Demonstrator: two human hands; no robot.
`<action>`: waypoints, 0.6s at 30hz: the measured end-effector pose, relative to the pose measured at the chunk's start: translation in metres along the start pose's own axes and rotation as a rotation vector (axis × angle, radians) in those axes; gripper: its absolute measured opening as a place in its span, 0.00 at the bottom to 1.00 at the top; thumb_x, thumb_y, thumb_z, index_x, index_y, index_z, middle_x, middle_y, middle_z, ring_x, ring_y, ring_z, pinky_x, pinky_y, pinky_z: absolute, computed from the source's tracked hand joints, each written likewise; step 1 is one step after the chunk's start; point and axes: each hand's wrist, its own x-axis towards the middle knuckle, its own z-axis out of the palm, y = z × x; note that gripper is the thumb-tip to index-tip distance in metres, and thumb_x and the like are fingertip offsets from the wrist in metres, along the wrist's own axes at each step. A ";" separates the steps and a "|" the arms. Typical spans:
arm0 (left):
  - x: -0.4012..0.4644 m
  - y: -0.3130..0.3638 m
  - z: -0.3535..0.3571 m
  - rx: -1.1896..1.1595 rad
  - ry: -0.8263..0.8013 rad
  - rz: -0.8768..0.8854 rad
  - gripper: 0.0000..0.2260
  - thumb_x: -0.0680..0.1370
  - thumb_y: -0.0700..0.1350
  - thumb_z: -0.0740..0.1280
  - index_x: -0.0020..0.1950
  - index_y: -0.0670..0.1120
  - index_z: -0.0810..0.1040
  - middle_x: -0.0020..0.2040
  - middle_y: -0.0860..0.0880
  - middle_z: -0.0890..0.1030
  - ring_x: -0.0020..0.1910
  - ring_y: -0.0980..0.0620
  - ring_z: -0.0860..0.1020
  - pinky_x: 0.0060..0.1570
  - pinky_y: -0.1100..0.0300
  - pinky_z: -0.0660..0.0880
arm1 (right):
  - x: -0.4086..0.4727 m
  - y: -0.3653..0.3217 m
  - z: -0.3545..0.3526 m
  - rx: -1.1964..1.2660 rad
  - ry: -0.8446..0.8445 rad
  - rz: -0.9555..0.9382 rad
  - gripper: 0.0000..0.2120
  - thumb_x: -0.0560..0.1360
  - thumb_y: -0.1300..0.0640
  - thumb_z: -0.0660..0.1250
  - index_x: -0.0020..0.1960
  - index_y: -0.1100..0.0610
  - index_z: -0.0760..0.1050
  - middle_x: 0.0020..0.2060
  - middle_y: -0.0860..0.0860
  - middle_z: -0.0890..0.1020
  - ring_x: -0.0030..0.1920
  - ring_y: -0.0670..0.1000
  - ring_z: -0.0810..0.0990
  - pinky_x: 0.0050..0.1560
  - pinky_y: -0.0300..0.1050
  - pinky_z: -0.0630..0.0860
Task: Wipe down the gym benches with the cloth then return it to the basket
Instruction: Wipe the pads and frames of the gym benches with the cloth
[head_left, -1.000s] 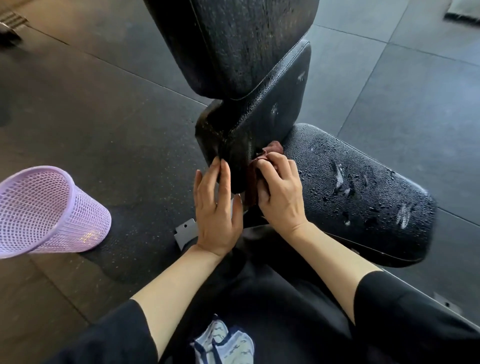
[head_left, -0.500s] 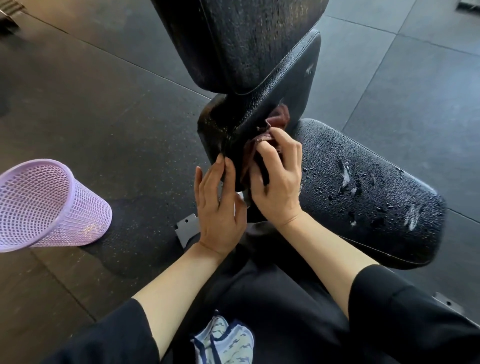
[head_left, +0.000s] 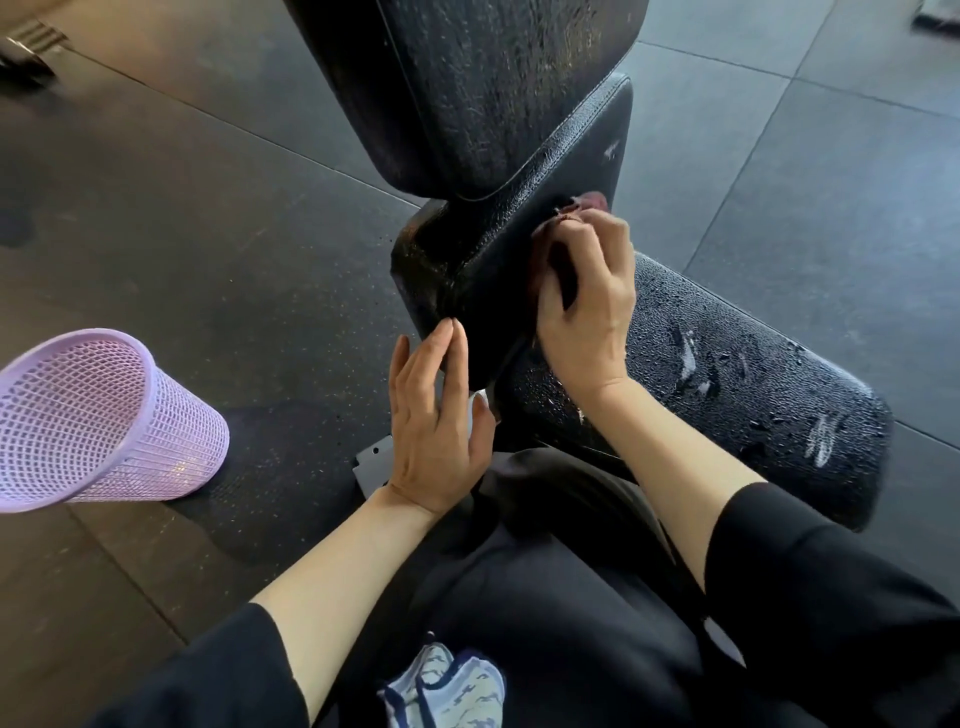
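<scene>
- Both hands worked at the narrow black pad: the right hand gripped the cloth with curled fingers, while the left hand lay flat and relaxed, fingers straight, holding nothing.
- Most of the reddish-brown cloth was hidden under the right hand's fingers — only a bunched edge showed above the fingertips, pressed against the side face of the narrow pad.
- Fingertips of the left hand touched the lower corner of that same pad, just beside the right hand and well below the visible cloth.
- To the right of the hands lay the wide seat pad, beaded with water droplets and marked by a few smeared streaks.
- Above the narrow pad rose the larger back pad, its black surface also speckled wet.
- Well apart from the cloth, at the left edge, a lilac mesh basket stood on the dark rubber floor — its open mouth tilted toward the camera.
</scene>
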 end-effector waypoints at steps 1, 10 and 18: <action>0.000 0.000 0.000 0.019 -0.002 0.001 0.26 0.75 0.40 0.62 0.72 0.35 0.61 0.69 0.42 0.60 0.69 0.42 0.65 0.71 0.39 0.61 | -0.007 -0.003 0.000 0.004 -0.009 -0.053 0.10 0.70 0.72 0.65 0.50 0.67 0.78 0.53 0.62 0.76 0.54 0.63 0.75 0.57 0.58 0.72; 0.003 -0.005 -0.003 0.128 -0.003 0.042 0.26 0.74 0.39 0.64 0.70 0.36 0.64 0.68 0.42 0.61 0.69 0.46 0.64 0.75 0.45 0.54 | -0.010 -0.003 0.005 0.023 0.009 -0.044 0.11 0.72 0.69 0.64 0.53 0.67 0.78 0.56 0.62 0.76 0.54 0.63 0.74 0.58 0.58 0.72; 0.024 0.004 -0.007 0.075 0.050 0.110 0.27 0.72 0.35 0.68 0.70 0.36 0.66 0.67 0.42 0.63 0.71 0.50 0.62 0.74 0.47 0.56 | 0.003 -0.008 0.005 0.040 0.078 0.016 0.10 0.70 0.71 0.66 0.50 0.65 0.78 0.55 0.59 0.78 0.54 0.60 0.74 0.59 0.48 0.70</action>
